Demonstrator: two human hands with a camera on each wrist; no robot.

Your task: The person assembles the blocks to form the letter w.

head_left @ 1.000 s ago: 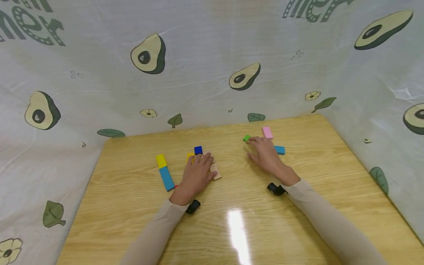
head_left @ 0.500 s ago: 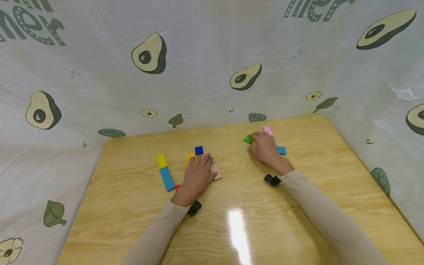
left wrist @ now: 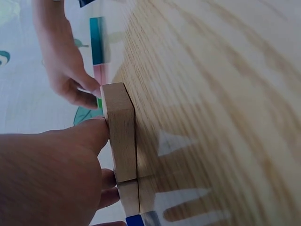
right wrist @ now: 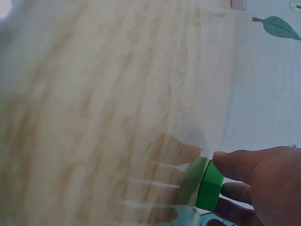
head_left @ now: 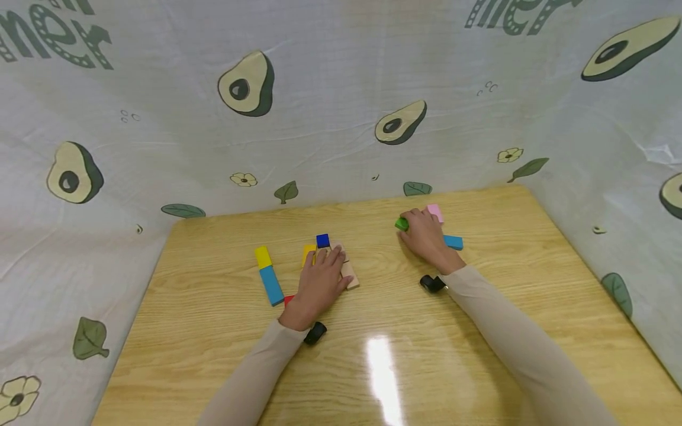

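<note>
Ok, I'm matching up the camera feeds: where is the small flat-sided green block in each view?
Head: the small flat-sided green block is slightly right of centre.
Left wrist: left of centre, only a sliver showing.
Right wrist: lower right.
Shared landmark: the bare right hand, touching it.

Apparently "mer" (head_left: 55,36), twice, on cloth (head_left: 325,136)

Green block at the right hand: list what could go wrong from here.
The green block, pinched by the right hand, might slip free. That hand could also nudge the pink block right beside it. The left hand, touching plain wooden blocks, might push them out of line or bump the dark blue block close by.
</note>
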